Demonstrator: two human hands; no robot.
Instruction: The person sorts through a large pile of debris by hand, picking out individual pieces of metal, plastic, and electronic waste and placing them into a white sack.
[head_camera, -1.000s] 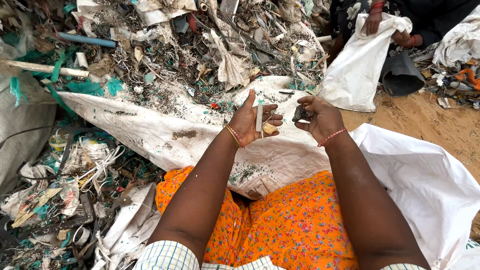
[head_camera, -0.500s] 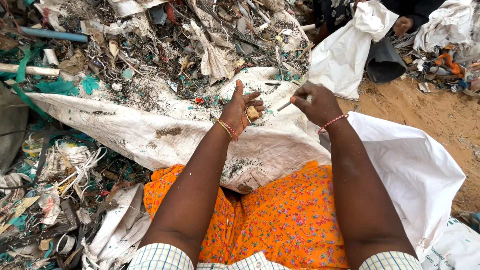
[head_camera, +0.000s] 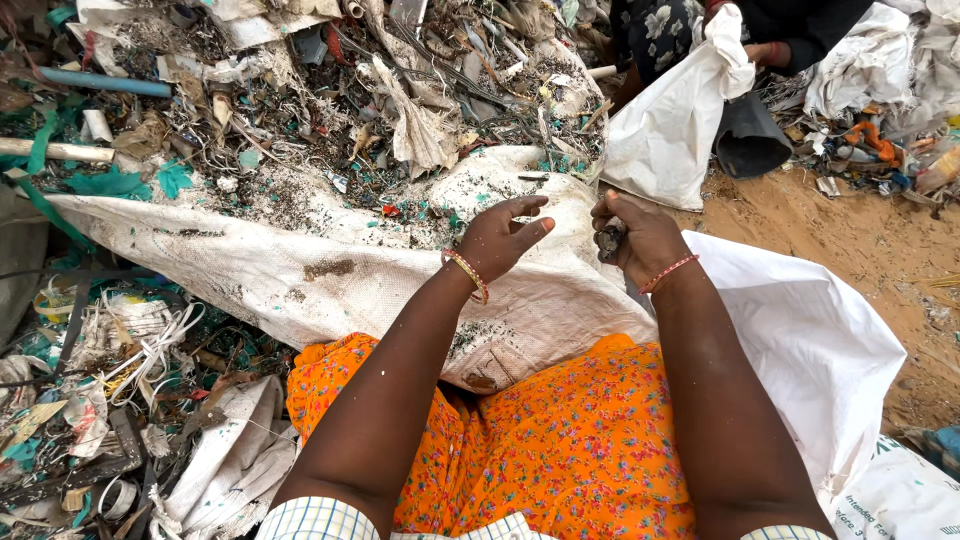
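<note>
A large heap of mixed scrap (head_camera: 300, 90) is spread across the ground, made up of torn plastic, wires, paper shreds and dark fragments. A long white woven sack (head_camera: 330, 270) is laid over the near edge of the heap and across the lap, and its far edge is strewn with dark grit and small green chips. An orange flowered cloth (head_camera: 560, 450) is seen below the sack, nearest the camera. Bare sandy ground (head_camera: 860, 250) lies at the right. At the far right edge a second white sack (head_camera: 670, 120) is held by another person's hand (head_camera: 765, 52), with a dark bucket (head_camera: 748, 140) just beside it. A blue pipe (head_camera: 105, 82) lies at the far left of the heap.

The left hand (head_camera: 497, 240) is held above the sack's middle with fingers spread and loose, nothing grasped; a gold bangle (head_camera: 468, 274) is worn at its wrist. The right hand (head_camera: 635, 235) is closed around a small dark piece (head_camera: 609, 240), which is pinched between thumb and fingers just above the sack and close beside the left hand. A thin red bangle (head_camera: 668, 272) is worn at that wrist.
</note>
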